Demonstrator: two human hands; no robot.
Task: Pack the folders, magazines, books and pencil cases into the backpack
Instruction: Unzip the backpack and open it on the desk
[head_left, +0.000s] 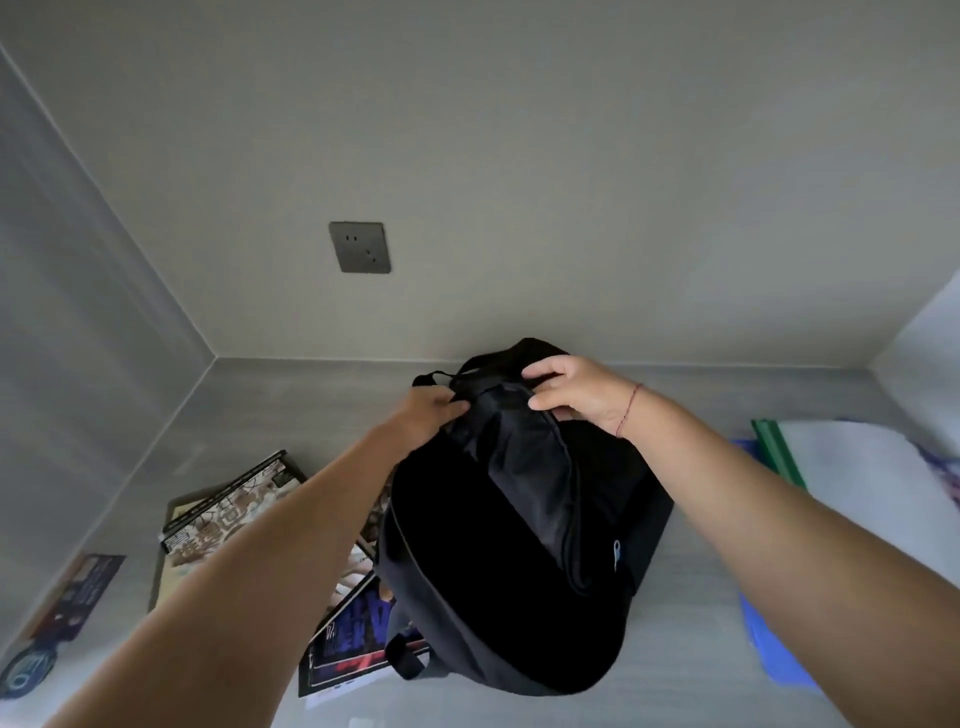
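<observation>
A black backpack (498, 561) lies on the grey table in the middle, its top end pointing to the far wall. My left hand (428, 415) grips the fabric at the bag's top left. My right hand (571, 392) pinches the top right edge beside the carry handle. A stack of books and magazines (223, 514) lies left of the bag, and one dark magazine (348, 649) is partly under it. To the right lie a white folder with a green spine (862, 467) and a blue folder (774, 654). No pencil case shows.
The grey table (291, 410) sits in a recess with walls at the back, left and right. A grey wall socket (359, 247) is on the back wall. A dark booklet (83, 592) and a round sticker (28, 670) lie at the far left.
</observation>
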